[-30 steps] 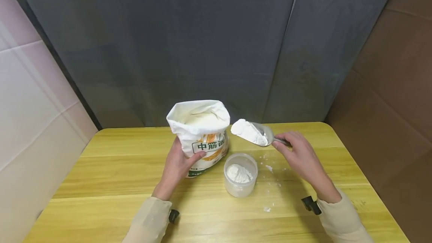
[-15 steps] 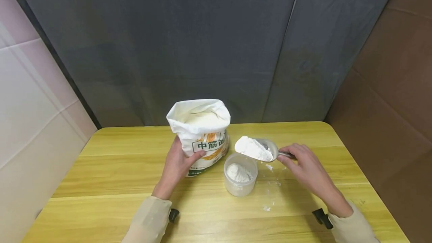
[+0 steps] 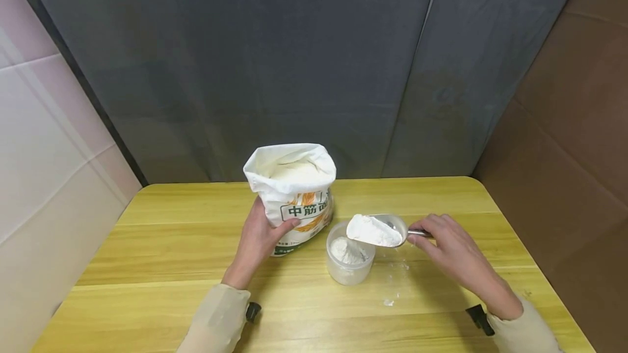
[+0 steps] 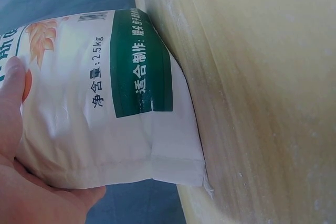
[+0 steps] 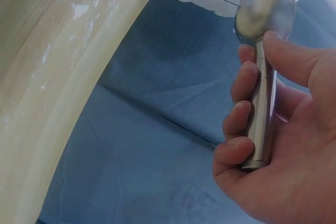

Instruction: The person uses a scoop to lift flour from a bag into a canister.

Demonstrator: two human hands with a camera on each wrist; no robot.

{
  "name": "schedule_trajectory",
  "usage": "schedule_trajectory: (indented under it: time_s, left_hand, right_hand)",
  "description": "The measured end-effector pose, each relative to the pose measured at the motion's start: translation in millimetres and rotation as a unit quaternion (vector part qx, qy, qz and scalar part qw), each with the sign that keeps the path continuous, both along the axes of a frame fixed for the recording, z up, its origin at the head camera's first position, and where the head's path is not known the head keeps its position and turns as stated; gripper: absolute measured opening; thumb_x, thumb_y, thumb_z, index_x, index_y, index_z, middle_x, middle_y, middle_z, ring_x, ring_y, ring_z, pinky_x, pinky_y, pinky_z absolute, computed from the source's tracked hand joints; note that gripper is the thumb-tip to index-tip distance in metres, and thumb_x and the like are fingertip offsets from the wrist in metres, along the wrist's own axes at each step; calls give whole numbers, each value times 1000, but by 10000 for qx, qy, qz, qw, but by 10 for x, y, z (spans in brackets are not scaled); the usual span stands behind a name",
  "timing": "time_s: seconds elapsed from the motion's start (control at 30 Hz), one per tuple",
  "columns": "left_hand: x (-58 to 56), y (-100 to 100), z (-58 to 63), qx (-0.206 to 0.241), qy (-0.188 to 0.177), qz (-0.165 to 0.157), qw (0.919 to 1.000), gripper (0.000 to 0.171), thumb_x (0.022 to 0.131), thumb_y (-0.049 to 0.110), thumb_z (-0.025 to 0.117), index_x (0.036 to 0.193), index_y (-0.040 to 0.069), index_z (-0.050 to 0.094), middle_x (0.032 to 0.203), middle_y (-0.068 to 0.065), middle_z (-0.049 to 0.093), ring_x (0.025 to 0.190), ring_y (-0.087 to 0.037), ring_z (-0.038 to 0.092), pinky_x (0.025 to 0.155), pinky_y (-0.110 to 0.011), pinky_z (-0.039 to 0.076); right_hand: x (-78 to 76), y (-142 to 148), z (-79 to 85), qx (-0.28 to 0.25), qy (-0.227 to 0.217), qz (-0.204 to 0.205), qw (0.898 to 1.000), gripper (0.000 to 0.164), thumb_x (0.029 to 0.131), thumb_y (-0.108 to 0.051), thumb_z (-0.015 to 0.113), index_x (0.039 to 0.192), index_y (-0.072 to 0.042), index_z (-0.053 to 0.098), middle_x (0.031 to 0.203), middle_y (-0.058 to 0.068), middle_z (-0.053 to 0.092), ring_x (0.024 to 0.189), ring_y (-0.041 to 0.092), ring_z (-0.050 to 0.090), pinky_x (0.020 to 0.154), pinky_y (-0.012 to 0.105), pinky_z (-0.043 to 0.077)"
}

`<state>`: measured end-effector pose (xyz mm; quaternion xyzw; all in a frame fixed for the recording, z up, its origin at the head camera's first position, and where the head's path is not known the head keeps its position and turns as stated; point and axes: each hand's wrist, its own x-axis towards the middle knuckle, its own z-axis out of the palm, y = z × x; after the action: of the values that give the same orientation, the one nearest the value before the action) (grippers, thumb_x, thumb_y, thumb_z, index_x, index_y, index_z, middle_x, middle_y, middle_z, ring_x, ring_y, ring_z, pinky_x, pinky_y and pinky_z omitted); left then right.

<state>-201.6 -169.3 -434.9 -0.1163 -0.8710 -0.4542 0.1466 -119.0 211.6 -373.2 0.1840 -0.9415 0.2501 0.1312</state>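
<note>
My left hand [image 3: 260, 236] grips the side of a white flour bag [image 3: 294, 187], thumb across its printed front. The bag stands on the table with its top open and flour showing inside. In the left wrist view the bag's green label [image 4: 142, 66] sits near the tabletop. My right hand [image 3: 453, 249] holds a metal scoop [image 3: 399, 227] by its handle, fingers curled round it as the right wrist view shows. A heap of white flour [image 3: 373, 231] fills the scoop. Its front part overlaps the far right rim of a clear plastic tub [image 3: 348, 277], which has some flour at its bottom.
The wooden table [image 3: 162, 266] carries small flour spills [image 3: 388, 303] to the right of the tub. A dark grey curtain [image 3: 275, 59] stands behind it, with a brown panel [image 3: 569, 124] on the right and a pale panel [image 3: 54, 140] on the left.
My right hand has brought the loaded scoop down and toward me, from beside the bag's mouth to over the tub's rim. The left hand and the bag have stayed put.
</note>
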Motion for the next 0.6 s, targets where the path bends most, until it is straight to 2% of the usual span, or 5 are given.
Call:
schedule_trajectory:
  time_s: [0.37, 0.6]
  left_hand:
    - [5, -8, 8, 10, -69, -28, 10000, 85, 81, 22, 91, 148, 5, 41, 138, -17, 56, 126, -37, 56, 108, -57, 44]
    - [6, -6, 21, 48, -103, -68, 9999, 84, 81, 22, 91, 148, 6, 41, 139, -16, 56, 126, -35, 56, 108, -57, 44]
  right_hand:
    - [-22, -46, 62, 728, -79, 3, 9973, 7, 91, -21, 79, 98, -19, 77, 91, -12, 66, 85, 12, 53, 71, 34, 47]
    - [-38, -87, 128, 1130, 144, 69, 9935, 8, 90, -24, 81, 96, -20, 77, 87, -13, 63, 81, 12, 51, 66, 31, 45]
